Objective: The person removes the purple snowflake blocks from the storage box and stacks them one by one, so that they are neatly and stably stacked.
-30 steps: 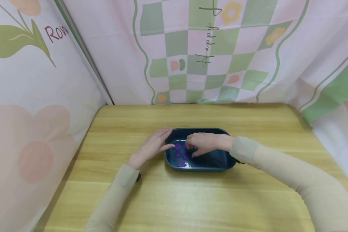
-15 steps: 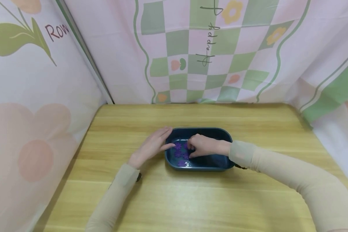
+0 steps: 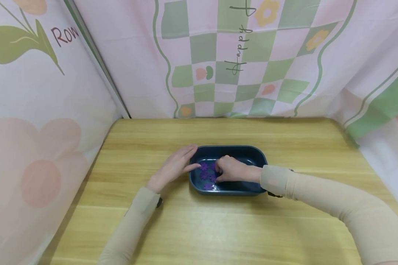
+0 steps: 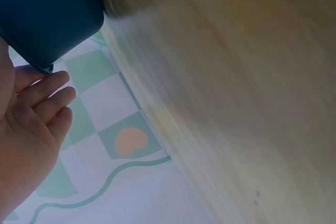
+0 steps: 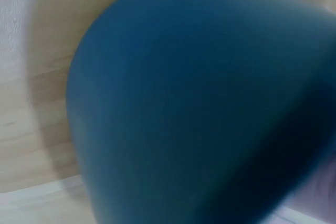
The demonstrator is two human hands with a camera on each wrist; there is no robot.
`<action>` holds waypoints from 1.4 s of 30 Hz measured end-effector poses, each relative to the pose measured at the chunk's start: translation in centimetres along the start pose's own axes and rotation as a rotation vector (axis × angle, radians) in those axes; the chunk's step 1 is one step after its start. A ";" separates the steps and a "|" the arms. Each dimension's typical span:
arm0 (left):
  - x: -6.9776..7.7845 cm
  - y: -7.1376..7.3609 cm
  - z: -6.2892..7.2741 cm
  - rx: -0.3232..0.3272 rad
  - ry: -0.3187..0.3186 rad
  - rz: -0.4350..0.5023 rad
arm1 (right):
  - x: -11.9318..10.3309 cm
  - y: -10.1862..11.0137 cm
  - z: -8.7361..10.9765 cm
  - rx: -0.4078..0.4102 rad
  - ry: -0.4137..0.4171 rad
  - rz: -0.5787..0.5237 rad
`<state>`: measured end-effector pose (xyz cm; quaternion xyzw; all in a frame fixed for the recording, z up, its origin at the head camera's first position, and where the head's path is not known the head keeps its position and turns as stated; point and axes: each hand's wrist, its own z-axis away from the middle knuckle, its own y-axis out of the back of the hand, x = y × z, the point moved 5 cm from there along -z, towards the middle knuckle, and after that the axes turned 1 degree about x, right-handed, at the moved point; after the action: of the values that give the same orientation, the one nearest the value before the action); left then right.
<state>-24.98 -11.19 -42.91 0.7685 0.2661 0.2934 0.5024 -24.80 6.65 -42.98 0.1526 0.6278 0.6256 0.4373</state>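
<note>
A dark blue oval-ended tub [image 3: 238, 192] stands on the wooden table, with several small purple flower-shaped pieces [image 3: 203, 176] on its floor at the left end. My left hand [image 3: 174, 165] rests at the tub's left end, fingers extended along the far left corner and thumb over the rim. In the left wrist view its fingers [image 4: 50, 95] lie right at the tub's edge. My right hand [image 3: 233, 170] reaches into the tub from the right. Its fingers are bent down beside the purple pieces; I cannot tell whether they pinch one. The tub's outer wall [image 5: 184, 77] fills the right wrist view.
The wooden table [image 3: 199, 228] spreads out around the tub. Printed cloth curtains [image 3: 136, 73] hang along the back and both sides. A metal pole [image 3: 101, 62] runs down at the back left corner.
My right hand has shifted slightly toward the near side within the tub, its fingers staying by the purple pieces. The left hand keeps its place at the rim.
</note>
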 end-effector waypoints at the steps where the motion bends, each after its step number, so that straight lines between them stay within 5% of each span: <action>1: 0.0 0.0 0.0 -0.002 0.002 0.001 | 0.0 -0.1 0.0 0.004 -0.006 -0.004; 42: 0.1 0.1 0.0 -0.009 0.017 0.028 | -0.9 -0.5 0.0 0.034 0.071 0.031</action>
<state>-24.91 -11.15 -42.75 0.7675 0.2581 0.3081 0.4994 -24.12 5.84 -43.08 0.1473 0.6511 0.6265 0.4023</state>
